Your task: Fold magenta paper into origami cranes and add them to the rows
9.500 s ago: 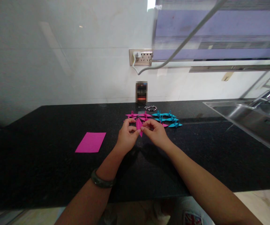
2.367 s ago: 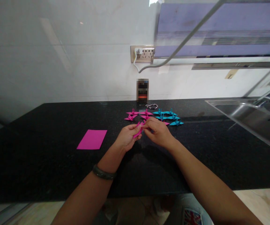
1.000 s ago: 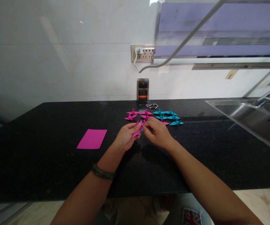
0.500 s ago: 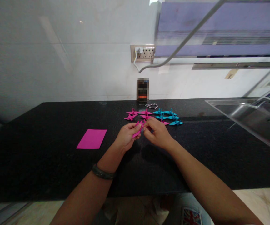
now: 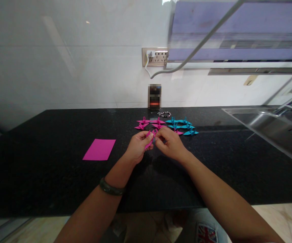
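Note:
Over the middle of the black countertop (image 5: 67, 182), my left hand (image 5: 137, 146) pinches a folded pink paper crane (image 5: 149, 141) between thumb and fingers. The fingers of my right hand (image 5: 170, 143) are closed at the crane's right tip; they cover the spot they grip. Just behind my hands stand several finished pink paper cranes (image 5: 142, 126) in rows. Several blue paper cranes (image 5: 186, 126) stand beside them on the right, and one pink crane there is partly hidden by my right hand. A square of pink paper (image 5: 99, 150) lies flat to my left.
A beaded bracelet (image 5: 164, 114) lies behind the cranes. An upright phone-like device (image 5: 154, 97), its face blurred, leans on the wall. A metal sink (image 5: 283, 130) with a faucet is at the right. A cable (image 5: 194, 50) hangs from the wall socket (image 5: 158, 57).
The pink crane in my left hand has tilted slightly, and its lower part looks narrower. My hands otherwise stay in nearly the same place.

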`<state>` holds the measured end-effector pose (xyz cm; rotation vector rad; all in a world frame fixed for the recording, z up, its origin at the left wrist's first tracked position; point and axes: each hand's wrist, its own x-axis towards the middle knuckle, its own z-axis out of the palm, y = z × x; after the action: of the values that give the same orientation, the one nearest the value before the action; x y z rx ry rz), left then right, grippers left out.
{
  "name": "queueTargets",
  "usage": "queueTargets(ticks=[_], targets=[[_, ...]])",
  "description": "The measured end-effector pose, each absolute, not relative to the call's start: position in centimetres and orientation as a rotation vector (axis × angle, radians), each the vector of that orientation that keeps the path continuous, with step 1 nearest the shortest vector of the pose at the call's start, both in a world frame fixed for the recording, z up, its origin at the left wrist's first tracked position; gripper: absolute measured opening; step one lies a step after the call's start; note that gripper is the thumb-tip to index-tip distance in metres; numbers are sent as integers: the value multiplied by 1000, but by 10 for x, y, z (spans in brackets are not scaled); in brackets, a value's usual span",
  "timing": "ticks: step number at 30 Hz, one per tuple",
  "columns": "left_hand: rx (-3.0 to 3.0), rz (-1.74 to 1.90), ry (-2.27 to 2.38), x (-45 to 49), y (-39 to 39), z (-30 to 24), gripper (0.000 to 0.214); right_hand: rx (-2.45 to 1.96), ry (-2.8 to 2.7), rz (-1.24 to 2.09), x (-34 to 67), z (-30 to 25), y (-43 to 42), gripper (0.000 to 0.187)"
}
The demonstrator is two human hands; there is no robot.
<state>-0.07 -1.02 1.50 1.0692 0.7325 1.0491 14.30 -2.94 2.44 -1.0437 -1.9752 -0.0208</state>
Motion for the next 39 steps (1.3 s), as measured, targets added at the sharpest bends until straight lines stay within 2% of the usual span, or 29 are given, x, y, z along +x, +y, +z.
queueTargets(ticks=[9, 18, 21, 25, 28, 32, 36, 39], targets=[[1093, 1084, 724, 0, -9, 14, 27, -1105, -1914, 30, 147, 24, -28, 6], [1189, 1079, 722, -1, -8, 9, 23, -1088, -1891, 19, 144, 23, -26, 17], [1133, 1079, 717, 0, -7, 10, 26, -1130, -1785, 165, 145, 24, -25, 22], [1078, 1105, 722, 0, -7, 11, 31, -1195, -1491, 557, 151, 24, -19, 32], [1089, 1097, 724, -1, -6, 13, 32, -1166, -1332, 757, 154, 22, -14, 30], [1152, 1077, 742, -2, -6, 15, 38, -1108, -1438, 985, 153, 20, -13, 24], [1242, 1120, 819, -4, -3, 14, 45, -1149, -1554, 972, 151, 21, -15, 15], [1429, 1125, 1016, -5, -1, 13, 32, -1142, -1538, 897, 151, 19, -14, 11]])
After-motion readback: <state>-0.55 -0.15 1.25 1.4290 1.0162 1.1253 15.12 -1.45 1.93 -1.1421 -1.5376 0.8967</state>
